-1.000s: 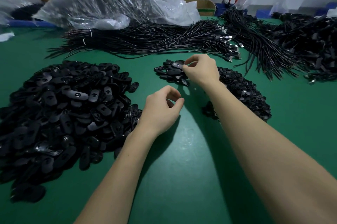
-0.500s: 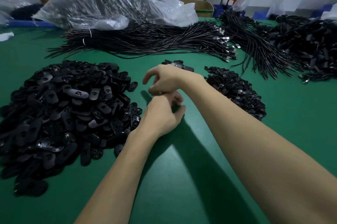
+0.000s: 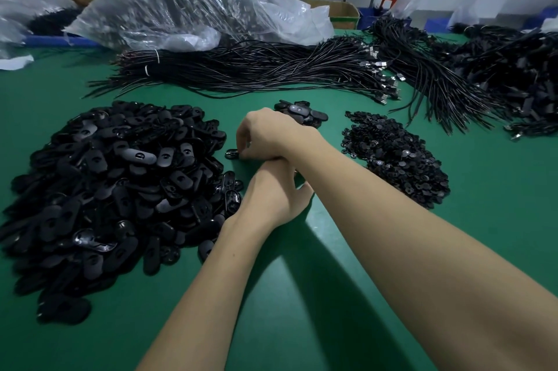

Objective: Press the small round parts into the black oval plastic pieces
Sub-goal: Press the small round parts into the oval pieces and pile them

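A big heap of black oval plastic pieces (image 3: 114,189) covers the left of the green table. On the right lies a heap of small round parts (image 3: 395,159). A small cluster of oval pieces (image 3: 302,112) sits behind my hands. My right hand (image 3: 265,136) is crossed over my left, and its curled fingertips pinch one black oval piece (image 3: 232,154) lying at the big heap's right edge. My left hand (image 3: 271,195) rests just below it, back up. Its fingers are tucked under my right wrist, so anything they hold is hidden.
Bundles of black cables (image 3: 271,68) stretch across the back of the table, with more tangled cables (image 3: 498,77) at the right. A large clear plastic bag (image 3: 187,5) lies behind them. Bare green table surface (image 3: 302,295) shows between my forearms.
My right hand left the small cluster at the back and swung left across my left hand to the edge of the big heap. My left hand stayed almost in place.
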{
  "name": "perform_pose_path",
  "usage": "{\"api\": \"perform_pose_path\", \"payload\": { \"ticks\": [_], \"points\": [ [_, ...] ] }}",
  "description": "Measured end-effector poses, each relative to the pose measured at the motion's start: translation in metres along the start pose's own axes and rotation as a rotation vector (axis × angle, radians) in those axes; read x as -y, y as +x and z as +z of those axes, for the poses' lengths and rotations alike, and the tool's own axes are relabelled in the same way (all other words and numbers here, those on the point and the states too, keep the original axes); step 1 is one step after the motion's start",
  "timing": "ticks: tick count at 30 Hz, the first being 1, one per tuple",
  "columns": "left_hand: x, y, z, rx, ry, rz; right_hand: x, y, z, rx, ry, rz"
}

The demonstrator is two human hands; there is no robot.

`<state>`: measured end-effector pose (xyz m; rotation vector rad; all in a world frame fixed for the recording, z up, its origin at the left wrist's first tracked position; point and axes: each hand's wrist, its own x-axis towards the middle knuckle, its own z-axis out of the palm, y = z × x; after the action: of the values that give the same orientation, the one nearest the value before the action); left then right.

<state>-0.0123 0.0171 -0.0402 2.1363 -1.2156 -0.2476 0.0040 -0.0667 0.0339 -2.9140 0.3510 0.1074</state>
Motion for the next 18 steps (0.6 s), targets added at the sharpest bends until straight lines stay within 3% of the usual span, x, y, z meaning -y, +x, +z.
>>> {"api": "perform_pose_path", "payload": {
  "ticks": [6, 11, 18],
  "points": [
    [-0.003, -0.003, -0.002, -0.006, 0.010, 0.001, -0.003, -0.004, -0.001, -0.018, 0.057, 0.015],
    [-0.005, -0.006, -0.003, -0.064, -0.110, 0.027, -0.021, -0.022, -0.008, -0.154, 0.159, 0.049],
    [-0.011, -0.008, -0.006, -0.181, -0.096, 0.010, -0.070, -0.088, 0.017, -0.584, 0.477, 0.203]
  ]
}}
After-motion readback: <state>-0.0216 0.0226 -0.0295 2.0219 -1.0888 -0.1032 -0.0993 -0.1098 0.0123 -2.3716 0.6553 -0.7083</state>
